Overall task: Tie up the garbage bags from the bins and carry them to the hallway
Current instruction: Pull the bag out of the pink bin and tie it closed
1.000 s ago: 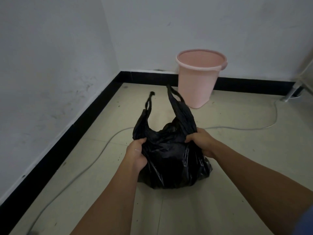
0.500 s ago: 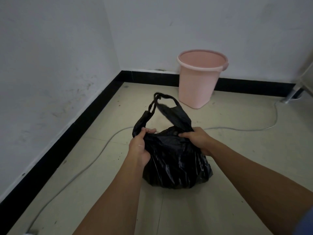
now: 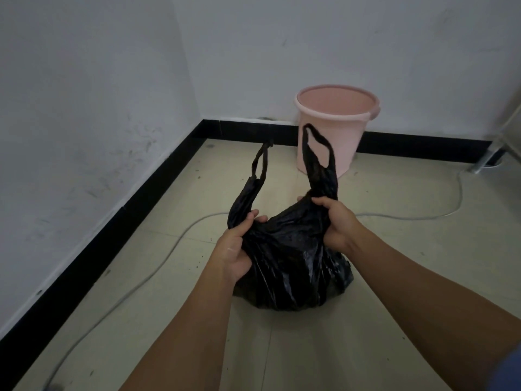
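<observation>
A full black garbage bag [image 3: 290, 266] sits on the tiled floor in front of me. Its two loop handles stand up and apart, the left one [image 3: 260, 165] thin, the right one [image 3: 318, 153] wider. My left hand [image 3: 236, 246] grips the bag's neck below the left handle. My right hand [image 3: 335, 221] grips the plastic at the base of the right handle. A pink bin [image 3: 335, 125] with no bag in it stands behind the bag, against the far wall.
White walls with a black skirting board [image 3: 112, 230] meet in a corner at the left. A grey cable [image 3: 158, 249] curves across the floor behind the bag. A metal furniture leg [image 3: 485, 162] stands at the far right.
The two handles, brought together half a second ago, have been pulled apart again and stand upright. Both hands have shifted slightly outward on the bag's top.
</observation>
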